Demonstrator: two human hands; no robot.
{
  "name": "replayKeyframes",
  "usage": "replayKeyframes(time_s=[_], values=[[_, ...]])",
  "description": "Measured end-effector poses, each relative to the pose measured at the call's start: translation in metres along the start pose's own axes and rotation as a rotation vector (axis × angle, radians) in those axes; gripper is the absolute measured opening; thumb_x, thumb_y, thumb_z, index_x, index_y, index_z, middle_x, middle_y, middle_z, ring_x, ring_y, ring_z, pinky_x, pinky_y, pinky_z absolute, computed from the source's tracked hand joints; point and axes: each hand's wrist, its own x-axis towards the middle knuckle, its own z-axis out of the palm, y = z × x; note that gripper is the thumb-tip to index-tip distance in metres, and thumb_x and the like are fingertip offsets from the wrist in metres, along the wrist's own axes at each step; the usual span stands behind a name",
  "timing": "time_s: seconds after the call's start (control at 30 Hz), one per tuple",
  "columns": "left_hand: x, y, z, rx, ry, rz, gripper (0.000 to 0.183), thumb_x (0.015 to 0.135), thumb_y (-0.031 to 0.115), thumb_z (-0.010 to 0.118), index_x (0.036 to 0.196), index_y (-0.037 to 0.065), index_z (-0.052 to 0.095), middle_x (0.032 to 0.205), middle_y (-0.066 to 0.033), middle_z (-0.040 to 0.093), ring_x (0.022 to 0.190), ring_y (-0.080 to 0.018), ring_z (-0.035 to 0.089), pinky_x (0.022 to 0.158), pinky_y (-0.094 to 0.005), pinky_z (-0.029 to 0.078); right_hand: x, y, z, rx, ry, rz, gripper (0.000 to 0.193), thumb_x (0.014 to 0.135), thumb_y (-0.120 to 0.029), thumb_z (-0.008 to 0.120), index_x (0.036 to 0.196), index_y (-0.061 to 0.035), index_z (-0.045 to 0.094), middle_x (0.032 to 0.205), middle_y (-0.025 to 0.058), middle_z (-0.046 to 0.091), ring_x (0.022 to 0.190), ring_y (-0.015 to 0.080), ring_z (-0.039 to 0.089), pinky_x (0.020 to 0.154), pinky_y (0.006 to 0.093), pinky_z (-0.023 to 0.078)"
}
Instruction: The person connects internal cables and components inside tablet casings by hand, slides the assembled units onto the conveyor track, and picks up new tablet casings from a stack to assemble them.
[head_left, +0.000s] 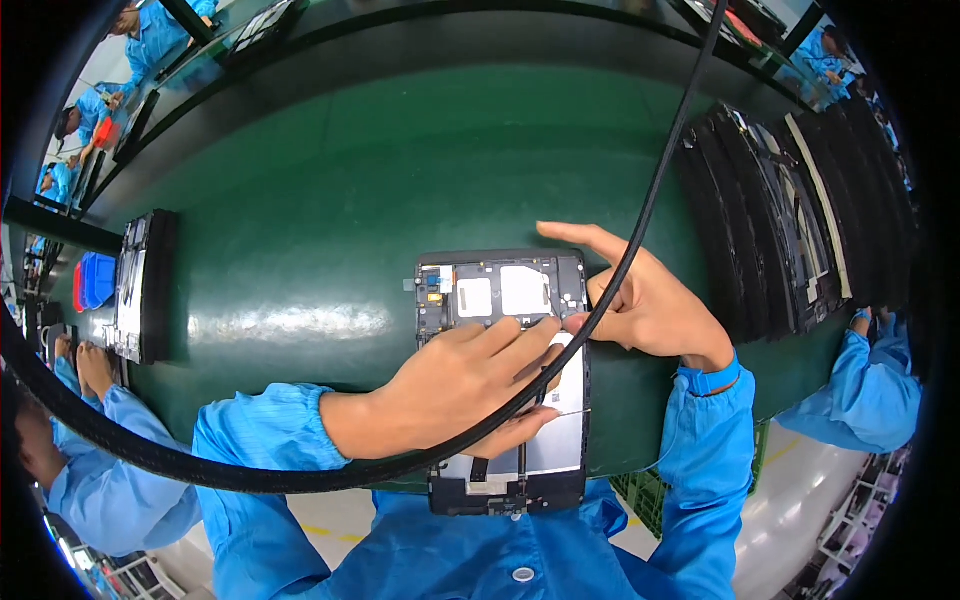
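Note:
An opened tablet [572, 455] lies in front of me at the table's near edge, its inner boards, white labels and silver-grey panel uncovered. Across its middle rests my left hand [470, 375], fingers bent and thumb drawn toward them; what lies between them is partly hidden by a black cable. A thin line shows beside the left thumb, too fine to name. My right hand [655, 300] is at the tablet's right edge, thumb on top near my left fingertips, index finger stretched out, other fingers curled against the side.
The thick black cable [655, 190] loops across the view in front of my hands. Many dark tablets stand in a row [770, 220] at the right of the green table [330, 180]. A smaller stack [145, 285] stands left, near a blue bin [97, 280]. Co-workers in blue sit on both sides.

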Motion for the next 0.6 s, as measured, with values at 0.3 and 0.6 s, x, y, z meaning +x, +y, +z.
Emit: replayKeyframes(time_s=[0.3, 0.6], values=[[-0.005, -0.001, 0.002, 0.000, 0.048, 0.021, 0.051, 0.095, 0.040, 0.077, 0.120, -0.005, 0.075, 0.132, -0.0188, 0.069, 0.106, -0.0255, 0.064, 0.075, -0.0342, 0.058, 0.003, -0.016, 0.011, 0.087, 0.002, 0.128, 0.083, 0.092, 0.007, 0.078, 0.168, -0.0055, 0.047, 0.062, 0.0017, 0.066, 0.051, 0.0067, 0.061, 0.048, 0.0255, 0.044], [-0.017, -0.034, -0.027, -0.403, 0.406, -0.107, 0.036, 0.091, 0.025, 0.077, 0.114, -0.002, 0.078, 0.112, -0.0183, 0.079, 0.084, -0.0313, 0.070, 0.077, -0.0408, 0.056, 0.000, -0.016, 0.014, 0.025, 0.024, 0.153, 0.085, 0.094, 0.007, 0.072, 0.172, -0.0056, 0.040, 0.059, 0.0018, 0.063, 0.045, 0.0079, 0.058, 0.045, 0.0260, 0.041]])
